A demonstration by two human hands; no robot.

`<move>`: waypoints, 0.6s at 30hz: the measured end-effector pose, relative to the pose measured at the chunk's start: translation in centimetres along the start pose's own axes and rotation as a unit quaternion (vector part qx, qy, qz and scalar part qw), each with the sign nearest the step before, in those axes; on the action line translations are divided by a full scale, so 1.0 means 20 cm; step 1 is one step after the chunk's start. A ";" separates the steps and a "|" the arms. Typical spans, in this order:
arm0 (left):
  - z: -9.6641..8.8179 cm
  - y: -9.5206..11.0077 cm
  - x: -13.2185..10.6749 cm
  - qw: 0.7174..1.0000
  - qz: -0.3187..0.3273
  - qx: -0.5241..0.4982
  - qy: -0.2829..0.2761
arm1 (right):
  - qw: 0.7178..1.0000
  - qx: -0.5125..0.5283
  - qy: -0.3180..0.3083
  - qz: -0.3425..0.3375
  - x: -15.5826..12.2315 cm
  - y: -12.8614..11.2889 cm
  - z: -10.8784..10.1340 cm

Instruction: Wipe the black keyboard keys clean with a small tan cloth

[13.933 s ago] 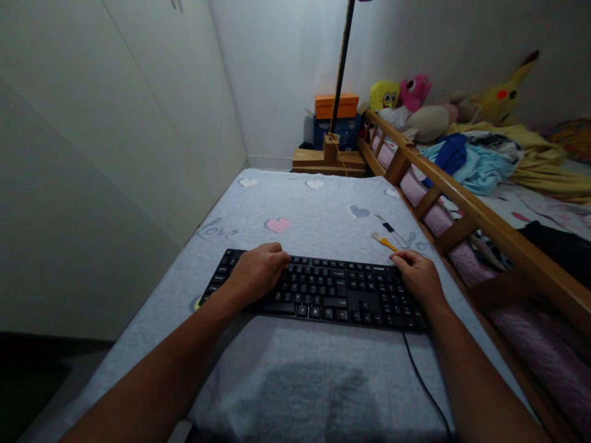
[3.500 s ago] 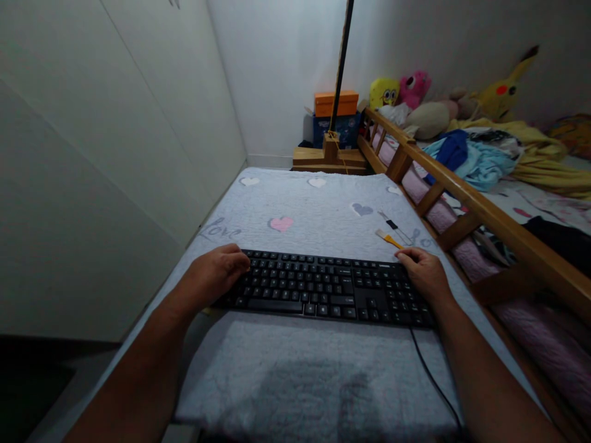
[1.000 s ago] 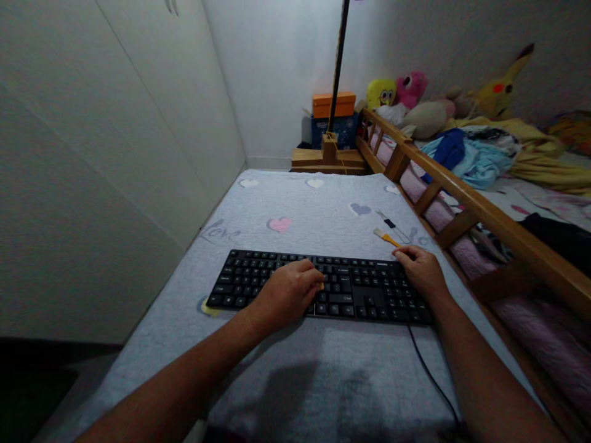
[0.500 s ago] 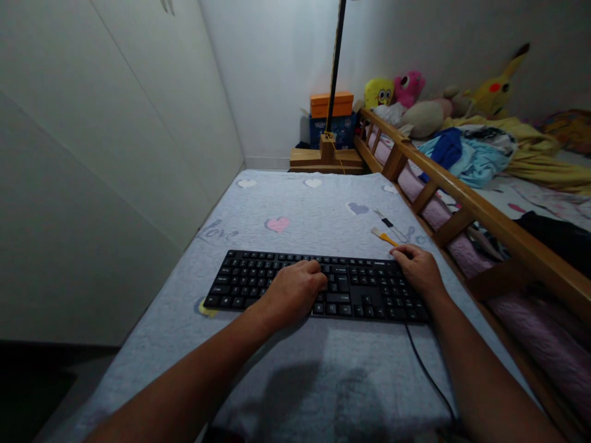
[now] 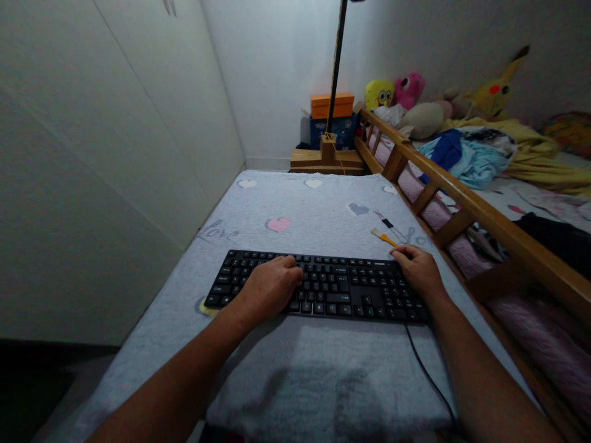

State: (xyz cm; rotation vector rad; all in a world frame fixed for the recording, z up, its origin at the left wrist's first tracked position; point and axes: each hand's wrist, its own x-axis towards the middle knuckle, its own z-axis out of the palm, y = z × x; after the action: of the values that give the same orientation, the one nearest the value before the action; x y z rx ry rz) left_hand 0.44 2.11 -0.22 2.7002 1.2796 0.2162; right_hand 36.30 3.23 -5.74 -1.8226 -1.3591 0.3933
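Note:
A black keyboard (image 5: pixel 341 289) lies across a grey cover with heart prints (image 5: pixel 300 203). My left hand (image 5: pixel 270 288) rests on the keys of its left half, knuckles up and fingers curled under; whatever they may hold is hidden. My right hand (image 5: pixel 419 272) is closed over the keyboard's far right corner and holds it down. The keyboard's black cable (image 5: pixel 427 384) runs off its near right edge towards me. Just beyond my right hand lie a small yellow-handled brush (image 5: pixel 383 236) and a thin tool with a black middle (image 5: pixel 390 224).
A wooden bed rail (image 5: pixel 462 200) runs along the right, with heaped clothes (image 5: pixel 466 157) and plush toys (image 5: pixel 397 92) behind it. White cupboard doors (image 5: pixel 115 141) close off the left. At the far end stand a wooden base with a black pole (image 5: pixel 333 80) and an orange box (image 5: pixel 331 104).
My left hand has slid left over the keys, from the keyboard's middle to its left half. My right hand has stayed on the right corner.

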 end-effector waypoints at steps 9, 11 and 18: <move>0.04 0.07 0.04 0.995 0.050 -0.076 0.049 | 1.000 -0.003 0.001 0.005 0.00 -0.01 0.00; 0.06 0.10 0.06 0.994 0.065 -0.070 0.056 | 1.000 -0.001 -0.001 0.006 0.00 0.00 0.00; 0.08 0.09 0.06 0.997 0.064 -0.032 0.043 | 1.000 0.006 0.001 0.005 0.00 -0.01 0.00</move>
State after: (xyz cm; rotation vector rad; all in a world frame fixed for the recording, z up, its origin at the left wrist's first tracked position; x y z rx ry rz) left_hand 2.92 1.81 -1.37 2.7474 1.1012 0.3849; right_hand 36.09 3.22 -5.61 -1.8205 -1.3438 0.4031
